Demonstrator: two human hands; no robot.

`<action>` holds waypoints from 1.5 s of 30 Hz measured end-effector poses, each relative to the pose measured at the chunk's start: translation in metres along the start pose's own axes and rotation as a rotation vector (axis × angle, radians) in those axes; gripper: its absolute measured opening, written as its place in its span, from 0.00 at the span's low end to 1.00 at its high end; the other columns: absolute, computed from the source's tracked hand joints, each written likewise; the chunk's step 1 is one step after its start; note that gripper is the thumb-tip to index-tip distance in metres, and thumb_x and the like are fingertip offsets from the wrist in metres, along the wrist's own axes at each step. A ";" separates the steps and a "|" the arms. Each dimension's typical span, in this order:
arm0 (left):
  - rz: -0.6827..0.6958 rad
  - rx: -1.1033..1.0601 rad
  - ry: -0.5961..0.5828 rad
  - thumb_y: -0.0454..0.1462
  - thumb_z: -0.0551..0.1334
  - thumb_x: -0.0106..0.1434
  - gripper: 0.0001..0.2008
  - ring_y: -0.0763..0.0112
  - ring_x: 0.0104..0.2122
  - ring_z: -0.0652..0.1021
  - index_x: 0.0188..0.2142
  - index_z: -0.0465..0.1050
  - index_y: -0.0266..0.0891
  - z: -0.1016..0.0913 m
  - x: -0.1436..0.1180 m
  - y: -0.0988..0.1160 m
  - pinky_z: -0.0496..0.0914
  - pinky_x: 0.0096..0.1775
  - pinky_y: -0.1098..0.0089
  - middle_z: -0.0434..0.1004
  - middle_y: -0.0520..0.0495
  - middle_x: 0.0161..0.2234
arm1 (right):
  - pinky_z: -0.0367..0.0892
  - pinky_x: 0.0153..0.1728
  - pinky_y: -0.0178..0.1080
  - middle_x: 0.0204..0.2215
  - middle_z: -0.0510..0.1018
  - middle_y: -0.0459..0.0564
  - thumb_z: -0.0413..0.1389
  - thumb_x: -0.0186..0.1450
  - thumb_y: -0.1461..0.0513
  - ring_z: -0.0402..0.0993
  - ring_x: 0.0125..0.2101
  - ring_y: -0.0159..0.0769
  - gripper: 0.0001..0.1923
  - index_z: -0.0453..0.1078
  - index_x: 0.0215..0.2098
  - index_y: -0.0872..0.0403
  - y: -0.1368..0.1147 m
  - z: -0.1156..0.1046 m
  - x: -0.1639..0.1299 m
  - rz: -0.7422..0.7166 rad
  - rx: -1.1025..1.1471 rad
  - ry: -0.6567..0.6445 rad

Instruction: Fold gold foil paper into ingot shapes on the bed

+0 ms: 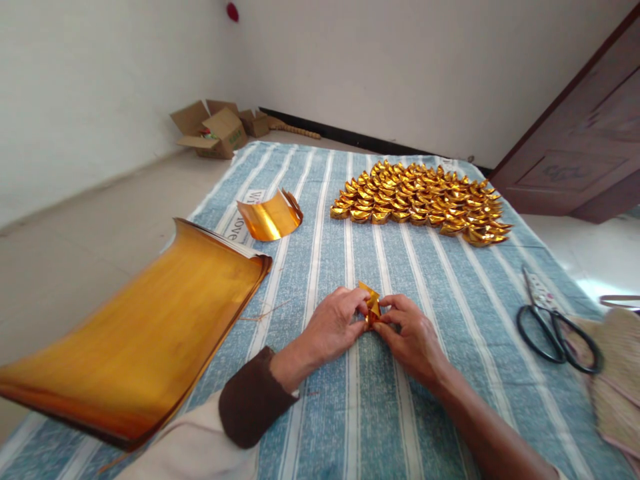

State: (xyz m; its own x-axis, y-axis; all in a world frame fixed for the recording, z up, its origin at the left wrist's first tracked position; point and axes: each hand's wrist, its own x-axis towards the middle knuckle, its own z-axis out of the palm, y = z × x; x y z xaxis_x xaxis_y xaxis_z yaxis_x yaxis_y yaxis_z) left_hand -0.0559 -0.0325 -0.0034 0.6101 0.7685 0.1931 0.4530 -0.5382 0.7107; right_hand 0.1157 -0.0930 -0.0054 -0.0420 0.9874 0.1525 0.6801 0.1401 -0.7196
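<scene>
Between my hands is a small piece of folded gold foil paper [370, 297], held just above or on the striped cloth. My left hand [337, 319] pinches its left side, fingers bent over it. From the right, my right hand [407, 327] grips the lower right side with thumb and fingertips. The fingers hide part of the folds. Beyond them lie many folded gold paper ingots [420, 197] packed together in rows. A curled stack of small gold foil sheets [273, 217] rests to the left of these.
A large stack of gold foil sheets [135, 320] overhangs the table's left edge. Black-handled scissors [547, 333] lie at the right, by a beige woven item [617, 380]. A blue striped cloth [320, 267] covers the table. Open cardboard boxes [220, 130] stand on the floor behind; a brown door [575, 133] is at right.
</scene>
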 end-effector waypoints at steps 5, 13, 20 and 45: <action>0.008 -0.019 -0.019 0.28 0.63 0.56 0.15 0.63 0.39 0.75 0.42 0.67 0.41 -0.002 -0.001 0.000 0.70 0.42 0.62 0.77 0.51 0.35 | 0.69 0.45 0.45 0.43 0.76 0.52 0.56 0.63 0.64 0.74 0.42 0.40 0.07 0.74 0.29 0.53 0.000 0.001 0.000 0.033 0.021 0.015; -0.046 -0.055 -0.056 0.26 0.56 0.58 0.16 0.63 0.43 0.74 0.44 0.68 0.41 -0.003 0.000 -0.002 0.68 0.47 0.60 0.77 0.48 0.38 | 0.68 0.43 0.42 0.42 0.75 0.53 0.58 0.61 0.65 0.73 0.41 0.39 0.05 0.72 0.27 0.54 -0.004 0.001 0.003 0.077 0.002 0.006; -0.108 -0.088 -0.017 0.29 0.57 0.60 0.12 0.64 0.41 0.76 0.44 0.69 0.40 -0.005 0.007 0.004 0.67 0.46 0.63 0.79 0.49 0.34 | 0.65 0.42 0.41 0.38 0.74 0.50 0.59 0.60 0.67 0.72 0.39 0.38 0.06 0.71 0.26 0.54 -0.005 0.001 0.007 0.099 0.009 -0.001; -0.549 0.174 -0.099 0.33 0.69 0.47 0.16 0.65 0.31 0.78 0.38 0.77 0.35 -0.020 0.070 0.013 0.66 0.32 0.72 0.77 0.51 0.25 | 0.62 0.38 0.37 0.31 0.72 0.46 0.59 0.57 0.69 0.71 0.34 0.34 0.07 0.69 0.24 0.53 0.002 0.006 0.012 0.076 0.002 0.021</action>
State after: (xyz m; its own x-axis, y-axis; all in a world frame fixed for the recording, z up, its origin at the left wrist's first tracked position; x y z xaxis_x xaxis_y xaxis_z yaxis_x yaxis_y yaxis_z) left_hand -0.0197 0.0212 0.0330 0.3095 0.9194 -0.2426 0.8154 -0.1253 0.5652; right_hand 0.1116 -0.0802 -0.0092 0.0250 0.9935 0.1113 0.6790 0.0648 -0.7312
